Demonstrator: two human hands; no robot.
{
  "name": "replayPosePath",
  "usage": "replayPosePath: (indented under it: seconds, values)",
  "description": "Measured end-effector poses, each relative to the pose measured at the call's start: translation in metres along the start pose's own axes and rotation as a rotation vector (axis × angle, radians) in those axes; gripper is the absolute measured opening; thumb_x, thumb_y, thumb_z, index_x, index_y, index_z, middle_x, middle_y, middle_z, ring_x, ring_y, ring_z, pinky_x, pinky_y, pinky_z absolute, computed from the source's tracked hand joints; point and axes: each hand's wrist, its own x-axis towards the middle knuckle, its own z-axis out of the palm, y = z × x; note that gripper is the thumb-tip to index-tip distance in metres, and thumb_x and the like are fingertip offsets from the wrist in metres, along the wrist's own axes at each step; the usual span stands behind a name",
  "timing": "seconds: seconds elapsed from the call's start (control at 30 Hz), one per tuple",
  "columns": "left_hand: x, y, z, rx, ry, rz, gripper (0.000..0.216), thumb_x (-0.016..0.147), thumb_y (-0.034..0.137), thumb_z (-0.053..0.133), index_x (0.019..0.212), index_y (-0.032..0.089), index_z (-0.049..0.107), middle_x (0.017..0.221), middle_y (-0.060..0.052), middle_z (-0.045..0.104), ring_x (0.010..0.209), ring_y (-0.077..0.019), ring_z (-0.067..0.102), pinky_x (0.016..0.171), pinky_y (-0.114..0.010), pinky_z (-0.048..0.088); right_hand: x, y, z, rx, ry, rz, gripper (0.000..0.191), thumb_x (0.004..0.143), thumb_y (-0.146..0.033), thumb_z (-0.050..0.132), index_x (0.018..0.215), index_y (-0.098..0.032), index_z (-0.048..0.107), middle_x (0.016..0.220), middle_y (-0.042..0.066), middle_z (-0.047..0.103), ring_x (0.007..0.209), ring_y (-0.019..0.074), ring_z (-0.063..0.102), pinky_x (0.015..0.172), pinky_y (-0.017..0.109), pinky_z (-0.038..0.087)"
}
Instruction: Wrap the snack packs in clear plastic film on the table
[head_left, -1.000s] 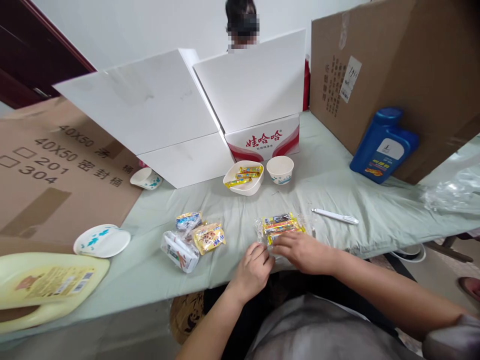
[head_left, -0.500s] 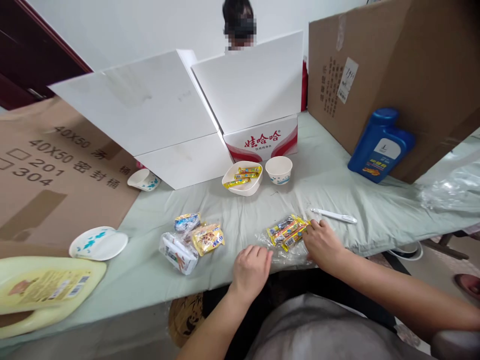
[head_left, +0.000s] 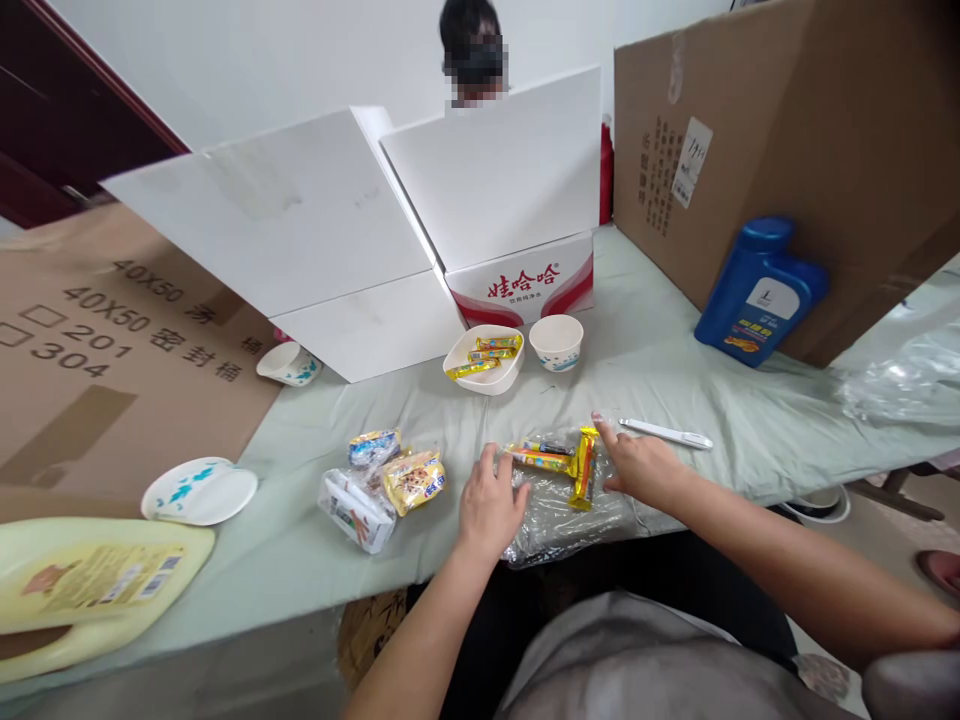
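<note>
"Starting on the left, what do you see?"

"Three wrapped snack packs (head_left: 414,482) sit bunched up on the green-covered surface (head_left: 660,385). Maybe that leaves the hands some room."

"What's next?"

"A white bowl (head_left: 491,384) with three yellow sticks (head_left: 472,369) in it. I guess its sides stop them sliding off. Nearer the person is the left hand (head_left: 493,510), by the left edge of a clear plastic bag (head_left: 559,515). Its fingers are bent and a bit apart. I can't tell if they pinch the plastic. Maybe they hold it flat."

"And on the bag?"

"Some snack sticks (head_left: 540,459) lie sideways, their long way going left to right. By their right ends is a yellow snack stick (head_left: 584,475) that lies the other way. Its far end points at the wall, leaning a little right."

"Is anyone holding it?"

"No, the right hand (head_left: 643,462) is just beside it, pointing finger stretched out, thumb apart. Maybe it's nudging it straight. Past that hand lies a slim white tool (head_left: 666,433)."
</note>
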Motion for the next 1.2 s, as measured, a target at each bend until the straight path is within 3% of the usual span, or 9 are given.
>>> replayPosePath:
  seconds: [0.1, 0.23, 0.37, 0.53, 0.8, 0.93, 1.03, 1.13, 1.2]
  values:
    - [0.006, 0.021, -0.005, -0.172, 0.071, 0.189, 0.016, 0.088, 0.022, 0.053, 0.101, 0.017, 0.061, 0.108, -0.013, 0.063, 0.101, -0.0256, 0.060, 0.089, -0.040, 0.050, 0.006, 0.001, -0.006, 0.068, -0.052, 0.090, 0.117, 0.071, -0.052, 0.077, 0.153, -0.005, 0.008, 0.094, 0.017, 0.073, 0.089, 0.0328, 0.070, 0.073, 0.036, 0.052]
    - [0.020, 0.041, 0.007, -0.247, -0.134, 0.439, 0.043, 0.084, 0.027, 0.063, 0.125, 0.019, 0.053, 0.128, -0.011, 0.058, 0.123, -0.0281, 0.050, 0.105, -0.047, 0.040, 0.012, 0.010, -0.004, 0.086, -0.063, 0.122, 0.108, 0.070, -0.054, 0.076, 0.150, -0.004, 0.023, 0.104, 0.021, 0.071, 0.099, 0.0339, 0.067, 0.082, 0.038, 0.050]
    - [0.035, 0.017, 0.026, -0.149, -0.236, 0.344, 0.052, 0.085, 0.029, 0.064, 0.133, 0.018, 0.047, 0.131, -0.011, 0.057, 0.121, -0.0280, 0.051, 0.104, -0.048, 0.038, 0.012, 0.018, 0.003, 0.104, -0.059, 0.118, 0.092, 0.077, -0.054, 0.070, 0.146, -0.004, 0.035, 0.107, 0.023, 0.069, 0.105, 0.0340, 0.065, 0.085, 0.038, 0.049]
    - [0.053, -0.019, 0.026, -0.058, -0.188, 0.210, 0.042, 0.089, 0.028, 0.057, 0.128, 0.017, 0.049, 0.114, -0.011, 0.062, 0.107, -0.0254, 0.056, 0.093, -0.041, 0.045, 0.013, 0.020, 0.005, 0.154, -0.106, 0.127, 0.098, 0.076, -0.055, 0.070, 0.149, -0.005, 0.028, 0.112, 0.023, 0.068, 0.110, 0.0323, 0.063, 0.088, 0.037, 0.049]
    - [0.071, 0.030, 0.031, 0.065, -0.239, -0.016, 0.035, 0.081, 0.023, 0.060, 0.114, 0.012, 0.057, 0.107, -0.015, 0.060, 0.104, -0.0302, 0.058, 0.086, -0.040, 0.047, 0.013, 0.017, 0.005, 0.123, -0.106, 0.118, 0.098, 0.078, -0.057, 0.068, 0.149, -0.004, 0.028, 0.113, 0.024, 0.067, 0.109, 0.0325, 0.064, 0.088, 0.038, 0.049]
    - [0.076, 0.010, 0.026, 0.057, -0.326, -0.134, 0.035, 0.078, 0.012, 0.056, 0.113, 0.013, 0.055, 0.102, -0.014, 0.064, 0.099, -0.0275, 0.063, 0.084, -0.037, 0.048, 0.011, 0.016, 0.003, 0.134, -0.104, 0.109, 0.097, 0.078, -0.054, 0.070, 0.149, -0.004, 0.027, 0.114, 0.024, 0.067, 0.108, 0.0323, 0.064, 0.088, 0.038, 0.049]
    - [0.084, 0.001, 0.011, 0.023, -0.242, -0.191, 0.040, 0.080, 0.009, 0.052, 0.120, 0.014, 0.050, 0.108, -0.015, 0.065, 0.098, -0.0267, 0.065, 0.081, -0.037, 0.049, 0.011, 0.015, 0.002, 0.147, -0.107, 0.108, 0.098, 0.077, -0.053, 0.071, 0.149, -0.002, 0.027, 0.113, 0.025, 0.067, 0.107, 0.0324, 0.065, 0.088, 0.038, 0.050]
    - [0.088, 0.027, 0.000, -0.100, -0.142, -0.146, 0.040, 0.085, 0.018, 0.054, 0.124, 0.016, 0.046, 0.111, -0.015, 0.065, 0.097, -0.0265, 0.066, 0.081, -0.037, 0.050, 0.012, 0.015, 0.003, 0.145, -0.119, 0.117, 0.098, 0.077, -0.053, 0.071, 0.149, -0.002, 0.028, 0.111, 0.024, 0.068, 0.106, 0.0323, 0.065, 0.088, 0.037, 0.050]
    - [0.088, 0.058, 0.002, -0.200, -0.228, -0.081, 0.042, 0.085, 0.025, 0.058, 0.125, 0.019, 0.047, 0.107, -0.012, 0.068, 0.094, -0.0255, 0.068, 0.080, -0.035, 0.050, 0.013, 0.016, 0.005, 0.139, -0.115, 0.123, 0.096, 0.078, -0.052, 0.071, 0.148, -0.003, 0.029, 0.110, 0.024, 0.069, 0.106, 0.0324, 0.065, 0.088, 0.038, 0.049]
